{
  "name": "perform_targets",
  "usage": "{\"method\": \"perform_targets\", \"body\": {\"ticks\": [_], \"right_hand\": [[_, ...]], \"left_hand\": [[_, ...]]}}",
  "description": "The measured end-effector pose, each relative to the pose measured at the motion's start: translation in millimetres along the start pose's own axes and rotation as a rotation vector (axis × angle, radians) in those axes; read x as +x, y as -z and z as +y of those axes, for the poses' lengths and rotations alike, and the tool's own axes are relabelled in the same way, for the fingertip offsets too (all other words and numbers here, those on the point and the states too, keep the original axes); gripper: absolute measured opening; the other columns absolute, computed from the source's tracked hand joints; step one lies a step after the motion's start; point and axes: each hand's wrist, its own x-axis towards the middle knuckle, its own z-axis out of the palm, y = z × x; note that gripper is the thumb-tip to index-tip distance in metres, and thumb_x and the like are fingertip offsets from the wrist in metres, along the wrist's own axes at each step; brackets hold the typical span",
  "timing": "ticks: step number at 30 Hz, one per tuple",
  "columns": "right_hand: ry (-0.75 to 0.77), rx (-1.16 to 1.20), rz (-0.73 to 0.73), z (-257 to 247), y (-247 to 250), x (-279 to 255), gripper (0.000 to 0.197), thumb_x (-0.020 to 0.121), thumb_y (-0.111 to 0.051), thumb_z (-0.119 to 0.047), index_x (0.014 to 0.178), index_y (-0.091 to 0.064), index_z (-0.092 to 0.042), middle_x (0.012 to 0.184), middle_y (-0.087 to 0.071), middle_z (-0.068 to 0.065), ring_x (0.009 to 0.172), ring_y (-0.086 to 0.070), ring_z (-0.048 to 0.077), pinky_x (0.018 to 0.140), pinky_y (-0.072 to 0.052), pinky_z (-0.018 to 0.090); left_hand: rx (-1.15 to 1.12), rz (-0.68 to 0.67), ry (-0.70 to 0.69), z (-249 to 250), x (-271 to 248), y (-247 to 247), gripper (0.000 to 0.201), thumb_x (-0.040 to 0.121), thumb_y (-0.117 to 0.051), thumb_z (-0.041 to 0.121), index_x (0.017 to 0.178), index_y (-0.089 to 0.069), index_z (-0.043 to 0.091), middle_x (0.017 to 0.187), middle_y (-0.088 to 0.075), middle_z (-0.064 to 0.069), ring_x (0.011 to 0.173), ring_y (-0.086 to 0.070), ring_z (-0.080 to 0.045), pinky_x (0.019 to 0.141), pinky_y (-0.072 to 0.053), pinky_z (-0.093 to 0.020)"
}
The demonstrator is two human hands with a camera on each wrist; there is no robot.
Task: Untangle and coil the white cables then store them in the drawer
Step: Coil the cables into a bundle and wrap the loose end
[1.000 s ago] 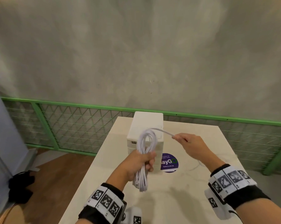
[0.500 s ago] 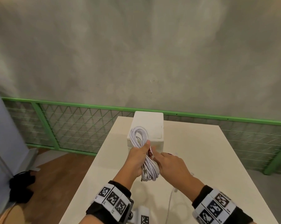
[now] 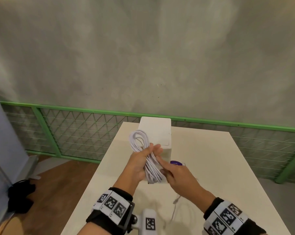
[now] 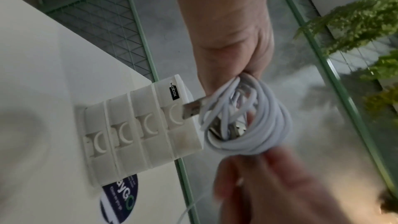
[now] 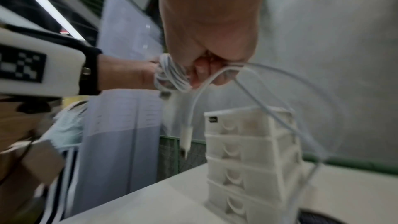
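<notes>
My left hand (image 3: 144, 158) holds a coil of white cable (image 3: 138, 139) above the table, in front of the white drawer unit (image 3: 157, 128). The coil's loops stick up past my fingers and hang below the palm. My right hand (image 3: 168, 172) touches the lower part of the coil and pinches a strand of cable (image 5: 217, 76). A loose tail (image 3: 175, 205) trails down onto the table. In the left wrist view a USB plug (image 4: 191, 110) pokes out of the coil (image 4: 258, 125). The drawer unit (image 5: 247, 159) has several stacked drawers, all shut.
The cream table (image 3: 228, 167) carries a round purple sticker (image 3: 176, 162) beside the drawer unit. A green mesh fence (image 3: 75, 131) and a grey wall stand behind the table. Black items (image 3: 19, 195) lie on the wooden floor at the left.
My right hand swung in from the right, bringing the stretched cable end to the coil. Both hands now meet at the coil, which has tilted and sunk slightly towards me.
</notes>
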Motion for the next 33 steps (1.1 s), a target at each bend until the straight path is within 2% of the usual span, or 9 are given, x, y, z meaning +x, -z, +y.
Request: {"method": "perform_targets", "body": {"ticks": [4, 8, 12, 14, 18, 23, 25, 29, 33], "right_hand": [[-0.231, -0.060, -0.103, 43.2, 6.9, -8.3, 0.021, 0.094, -0.048, -0.026, 0.090, -0.068, -0.021, 0.066, -0.061, -0.010, 0.077, -0.055, 0.020, 0.061, -0.036, 0.024], [-0.414, -0.040, -0.058, 79.8, 16.2, -11.0, 0.040, 0.089, -0.054, -0.033, 0.050, -0.053, -0.040, 0.051, -0.054, -0.014, 0.069, -0.051, 0.017, 0.055, -0.034, 0.022], [-0.526, -0.099, -0.056, 99.8, 29.8, -11.0, 0.007, 0.083, -0.062, -0.039, 0.078, -0.061, -0.034, 0.075, -0.058, -0.009, 0.078, -0.054, 0.015, 0.068, -0.041, 0.026], [-0.549, -0.079, -0.056, 114.1, 34.4, -13.8, 0.018, 0.079, -0.069, -0.034, 0.094, -0.068, -0.024, 0.074, -0.056, -0.008, 0.077, -0.053, 0.015, 0.069, -0.041, 0.025], [-0.616, 0.068, -0.006, 135.4, 49.8, -29.1, 0.007, 0.072, -0.077, -0.027, 0.072, -0.072, -0.021, 0.059, -0.060, -0.004, 0.057, -0.053, 0.011, 0.052, -0.039, 0.019], [-0.676, 0.102, 0.048, 148.8, 59.2, -32.8, 0.014, 0.076, -0.073, -0.019, 0.062, -0.074, -0.018, 0.055, -0.061, -0.002, 0.040, -0.045, 0.008, 0.039, -0.036, 0.015], [-0.708, -0.077, -0.161, 145.9, 59.3, -27.7, 0.004, 0.076, -0.074, -0.023, 0.072, -0.075, -0.025, 0.073, -0.070, -0.004, 0.061, -0.059, 0.008, 0.052, -0.040, 0.010], [-0.707, -0.294, -0.623, 107.8, 63.5, -7.5, 0.064, 0.073, -0.074, -0.015, 0.131, -0.049, -0.022, 0.119, -0.056, -0.003, 0.111, -0.053, 0.015, 0.081, -0.043, 0.020], [-0.322, 0.487, -0.349, 16.8, 66.0, 16.4, 0.063, 0.082, -0.062, -0.001, 0.135, -0.039, -0.024, 0.133, -0.054, 0.009, 0.118, -0.053, 0.020, 0.094, -0.042, 0.022]], "left_hand": [[-0.201, 0.023, -0.136, 39.6, 0.9, 8.7, 0.021, 0.096, -0.046, 0.012, 0.083, -0.060, 0.000, 0.063, -0.073, -0.008, 0.061, -0.071, -0.017, 0.078, -0.057, -0.042], [-0.324, 0.032, -0.231, 60.3, 3.4, 22.4, 0.025, 0.097, -0.045, 0.015, 0.075, -0.054, 0.006, 0.047, -0.063, 0.000, 0.037, -0.059, -0.007, 0.050, -0.059, -0.030], [-0.414, -0.002, -0.307, 79.5, 5.1, 38.9, 0.038, 0.099, -0.040, 0.023, 0.064, -0.053, 0.015, 0.038, -0.051, 0.007, 0.034, -0.050, -0.006, 0.040, -0.047, -0.013], [-0.428, -0.021, -0.342, 90.3, 5.4, 48.3, 0.049, 0.099, -0.039, 0.027, 0.054, -0.058, 0.018, 0.037, -0.048, 0.008, 0.036, -0.049, -0.005, 0.041, -0.044, -0.011], [-0.475, 0.041, -0.478, 118.1, -0.6, 67.0, 0.057, 0.098, -0.040, 0.017, 0.044, -0.056, 0.018, 0.035, -0.043, 0.007, 0.035, -0.046, -0.004, 0.041, -0.040, -0.010], [-0.375, 0.126, -0.497, 127.2, -5.2, 64.2, 0.030, 0.098, -0.044, 0.023, 0.069, -0.050, 0.016, 0.036, -0.044, 0.010, 0.033, -0.043, -0.003, 0.043, -0.043, -0.011], [-0.311, 0.114, -0.469, 119.4, -6.1, 53.9, 0.024, 0.097, -0.047, 0.020, 0.073, -0.050, 0.014, 0.039, -0.048, 0.009, 0.033, -0.043, -0.003, 0.041, -0.043, -0.013], [-0.146, 0.015, -0.380, 88.8, -9.6, 23.6, 0.023, 0.096, -0.048, 0.013, 0.073, -0.049, 0.010, 0.044, -0.053, 0.005, 0.032, -0.044, -0.004, 0.039, -0.046, -0.016], [-0.070, -0.111, -0.215, 48.7, -6.9, -4.7, 0.021, 0.096, -0.046, 0.015, 0.076, -0.049, 0.008, 0.044, -0.055, 0.002, 0.033, -0.047, -0.005, 0.041, -0.050, -0.018]]}}
